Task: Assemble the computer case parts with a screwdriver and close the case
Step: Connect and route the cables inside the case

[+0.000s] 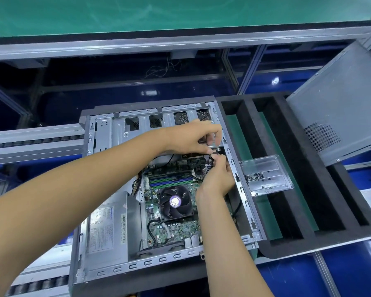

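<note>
An open grey computer case [120, 269] lies flat, showing its motherboard [176, 230], a black CPU fan [175, 202] and a silver power supply [107, 230]. My left hand [193, 137] reaches across the drive cage and pinches a small metal part at the case's right wall. Just below it, my right hand [217, 179] pinches a black cable connector [215, 155] near a bundle of wires. The case's loose side panel [334, 99] leans tilted at the right. No screwdriver is in view.
A clear plastic tray [266, 176] with several small dark screws rests on a black foam holder [304, 189] with green slots, right of the case. Conveyor rails [34, 140] run left and right; a green-topped shelf [159, 11] sits behind.
</note>
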Demonstrator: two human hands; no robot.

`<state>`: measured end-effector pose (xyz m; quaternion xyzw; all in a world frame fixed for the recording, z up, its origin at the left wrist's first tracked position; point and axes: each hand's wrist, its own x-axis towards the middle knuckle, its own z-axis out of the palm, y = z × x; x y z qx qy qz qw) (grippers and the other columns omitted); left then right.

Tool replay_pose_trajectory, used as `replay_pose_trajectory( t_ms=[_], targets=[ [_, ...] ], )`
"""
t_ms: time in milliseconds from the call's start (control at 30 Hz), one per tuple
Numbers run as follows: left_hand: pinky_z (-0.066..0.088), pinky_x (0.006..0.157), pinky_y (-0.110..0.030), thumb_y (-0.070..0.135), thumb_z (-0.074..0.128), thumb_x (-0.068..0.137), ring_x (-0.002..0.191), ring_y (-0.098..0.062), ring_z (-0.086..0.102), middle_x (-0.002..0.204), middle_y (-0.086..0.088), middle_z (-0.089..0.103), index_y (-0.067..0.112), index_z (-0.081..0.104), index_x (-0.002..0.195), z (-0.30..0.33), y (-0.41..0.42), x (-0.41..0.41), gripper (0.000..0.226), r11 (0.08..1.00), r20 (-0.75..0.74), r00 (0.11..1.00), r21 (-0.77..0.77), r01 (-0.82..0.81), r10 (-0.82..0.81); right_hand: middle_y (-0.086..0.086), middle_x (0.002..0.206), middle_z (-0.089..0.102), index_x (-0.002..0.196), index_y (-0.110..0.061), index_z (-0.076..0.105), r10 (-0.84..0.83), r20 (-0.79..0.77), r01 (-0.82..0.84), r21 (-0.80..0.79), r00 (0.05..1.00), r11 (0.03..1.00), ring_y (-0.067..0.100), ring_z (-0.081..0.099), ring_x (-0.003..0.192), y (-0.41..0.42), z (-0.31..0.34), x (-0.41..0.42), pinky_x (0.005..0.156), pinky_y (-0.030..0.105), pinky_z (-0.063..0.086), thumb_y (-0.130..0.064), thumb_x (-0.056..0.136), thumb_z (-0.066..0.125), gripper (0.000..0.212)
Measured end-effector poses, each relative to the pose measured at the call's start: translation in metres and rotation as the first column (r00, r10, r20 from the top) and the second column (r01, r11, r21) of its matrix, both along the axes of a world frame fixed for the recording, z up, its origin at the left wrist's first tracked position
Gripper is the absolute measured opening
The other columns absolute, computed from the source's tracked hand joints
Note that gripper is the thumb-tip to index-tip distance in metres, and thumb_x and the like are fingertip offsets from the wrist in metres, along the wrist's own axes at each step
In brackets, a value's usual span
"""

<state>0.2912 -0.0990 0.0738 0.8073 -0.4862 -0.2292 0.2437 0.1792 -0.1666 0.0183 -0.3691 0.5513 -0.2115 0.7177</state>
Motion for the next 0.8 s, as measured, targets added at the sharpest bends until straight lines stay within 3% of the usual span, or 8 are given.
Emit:
replay_pose_trajectory(
  t_ms=[133,200,267,433,533,633,733,800],
  targets=[
    [0.040,0.100,-0.040,0.022,0.068,0.094,0.107,-0.019,0.048,0.105,0.007,0.055,0.036,0.056,0.106,-0.003,0.002,-0.006,0.021,0.999,-0.042,0.998,-0.005,-0.039,0.039,0.002,0.085,0.066,0.097,-0.003,0.069,0.020,-0.031,-0.018,0.089,0.999,0.996,0.023,0.056,0.078,-0.005,0.002,0.000,0.078,0.044,0.054,-0.024,0.066,0.076,0.039],
    [0.038,0.100,-0.042,0.020,0.067,0.094,0.105,-0.019,0.044,0.103,0.011,0.053,0.038,0.055,0.108,-0.007,0.003,-0.015,0.025,0.993,-0.039,0.993,-0.033,-0.112,0.111,-0.003,0.071,0.061,0.076,-0.009,0.067,0.058,-0.029,-0.052,0.162,0.998,0.985,0.021,0.052,0.068,-0.007,0.007,0.000,0.065,0.039,0.049,-0.024,0.065,0.077,0.021],
    [0.039,0.098,-0.042,0.016,0.066,0.094,0.106,-0.019,0.042,0.103,0.011,0.053,0.035,0.055,0.110,-0.011,0.005,-0.021,0.027,0.982,-0.052,0.984,-0.076,-0.176,0.172,-0.001,0.075,0.061,0.072,-0.012,0.064,0.057,-0.026,-0.050,0.225,0.998,0.973,0.022,0.053,0.069,-0.009,0.010,0.001,0.065,0.037,0.048,-0.021,0.066,0.077,0.017],
    [0.039,0.092,-0.033,0.019,0.071,0.092,0.104,-0.017,0.040,0.104,0.007,0.053,0.025,0.057,0.107,-0.010,0.012,-0.023,0.021,0.980,-0.051,0.988,-0.132,-0.151,0.145,0.004,0.097,0.064,0.114,0.003,0.063,0.002,0.036,-0.010,0.214,0.999,0.977,0.022,0.057,0.085,-0.008,0.012,0.003,0.093,0.047,0.056,-0.010,0.070,0.077,0.047],
    [0.038,0.094,-0.031,0.024,0.074,0.089,0.107,-0.017,0.041,0.106,0.006,0.052,0.025,0.058,0.107,-0.009,0.016,-0.021,0.024,0.985,-0.037,0.992,-0.117,-0.125,0.122,0.002,0.096,0.060,0.128,0.004,0.057,-0.035,0.052,0.025,0.185,0.998,0.982,0.020,0.053,0.084,-0.004,0.013,0.004,0.087,0.041,0.052,-0.007,0.070,0.076,0.062],
    [0.038,0.095,-0.030,0.026,0.080,0.084,0.109,-0.015,0.040,0.108,0.006,0.051,0.027,0.060,0.107,-0.008,0.018,-0.020,0.031,0.988,-0.021,0.993,-0.100,-0.117,0.115,0.000,0.093,0.062,0.118,0.003,0.065,-0.048,0.059,0.036,0.203,0.997,0.979,0.020,0.057,0.085,-0.003,0.009,0.005,0.094,0.045,0.054,-0.006,0.068,0.076,0.052],
    [0.036,0.097,-0.030,0.027,0.082,0.082,0.110,-0.012,0.038,0.112,0.006,0.049,0.029,0.063,0.109,-0.010,0.018,-0.021,0.033,0.989,0.001,0.993,-0.091,-0.114,0.115,-0.003,0.077,0.061,0.080,-0.008,0.065,-0.044,0.055,0.034,0.178,0.998,0.983,0.017,0.057,0.073,-0.003,0.006,0.004,0.074,0.036,0.051,-0.009,0.068,0.077,0.017],
    [0.037,0.098,-0.030,0.029,0.081,0.082,0.110,-0.011,0.038,0.113,0.006,0.050,0.029,0.064,0.109,-0.009,0.018,-0.021,0.031,0.989,-0.010,0.993,-0.097,-0.115,0.115,-0.009,0.063,0.058,0.064,-0.015,0.060,-0.038,0.029,0.034,0.134,0.999,0.990,0.011,0.052,0.056,-0.001,0.005,0.003,0.061,0.029,0.044,-0.013,0.067,0.078,0.018]
  ],
)
